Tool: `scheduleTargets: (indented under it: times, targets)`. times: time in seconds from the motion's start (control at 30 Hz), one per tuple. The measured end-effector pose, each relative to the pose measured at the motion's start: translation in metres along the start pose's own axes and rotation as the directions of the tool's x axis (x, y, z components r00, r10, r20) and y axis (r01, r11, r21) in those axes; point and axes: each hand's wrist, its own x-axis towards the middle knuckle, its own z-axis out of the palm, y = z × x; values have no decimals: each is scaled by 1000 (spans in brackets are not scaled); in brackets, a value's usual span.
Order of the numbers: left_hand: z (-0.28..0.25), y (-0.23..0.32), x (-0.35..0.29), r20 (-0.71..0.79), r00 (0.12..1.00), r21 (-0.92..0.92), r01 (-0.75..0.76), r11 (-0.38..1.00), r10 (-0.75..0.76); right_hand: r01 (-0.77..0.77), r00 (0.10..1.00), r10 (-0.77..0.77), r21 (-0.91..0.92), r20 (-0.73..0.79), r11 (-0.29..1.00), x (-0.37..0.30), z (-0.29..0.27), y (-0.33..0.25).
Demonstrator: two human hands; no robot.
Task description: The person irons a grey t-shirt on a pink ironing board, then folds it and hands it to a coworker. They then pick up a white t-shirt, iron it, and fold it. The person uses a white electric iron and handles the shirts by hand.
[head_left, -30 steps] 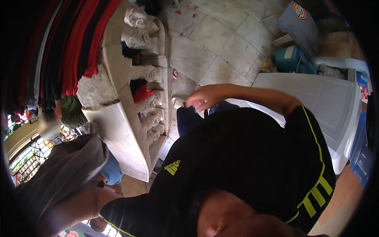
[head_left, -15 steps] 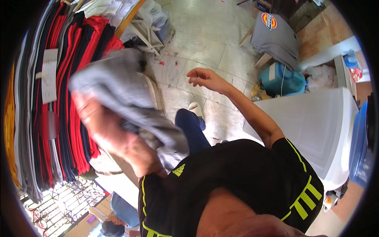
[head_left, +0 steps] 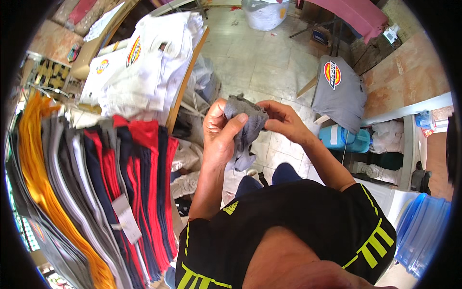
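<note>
A bunched grey garment (head_left: 248, 129) is held up in front of my body; its exact kind cannot be told from the folds. My left hand (head_left: 221, 129) is closed on its left side, with the thumb lying over the cloth. At the upper right edge of the cloth, my right hand (head_left: 288, 124) pinches the fabric between thumb and fingers. The lower end of the garment hangs loose below both hands. To the left of my left forearm stands a row of folded garments (head_left: 132, 192) in red, navy, grey, white and orange, with a white paper tag (head_left: 126, 219) on it.
White printed shirts (head_left: 159, 62) lie piled on a wooden-edged table (head_left: 191, 72) at the far left. On the right, a grey printed garment (head_left: 337, 91) drapes over a stool, near a teal container (head_left: 344, 138). Blue plastic water bottles (head_left: 423, 231) stand at lower right.
My left hand has brought the grey garment from the left to the middle. My right hand, free before, now grips it too. The view has shifted, showing more of the shirt table.
</note>
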Motion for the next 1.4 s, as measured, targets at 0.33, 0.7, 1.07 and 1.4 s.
scheduleTargets:
  times: [0.33,0.7,1.07,1.4]
  targets:
    - [11,-21,235,133,972,243,158,957,-194,294,911,-341,-215,-231,931,145,-150,-91]
    - [-28,-63,473,9,992,3,126,992,-126,320,919,-378,-347,-110,882,380,-297,-142]
    - [-124,-35,785,-114,992,-234,21,972,-49,-89,980,-30,-574,-194,814,628,-490,-137]
    - [-192,-52,1175,15,984,19,-179,984,179,-684,722,256,-606,-643,407,677,-791,77]
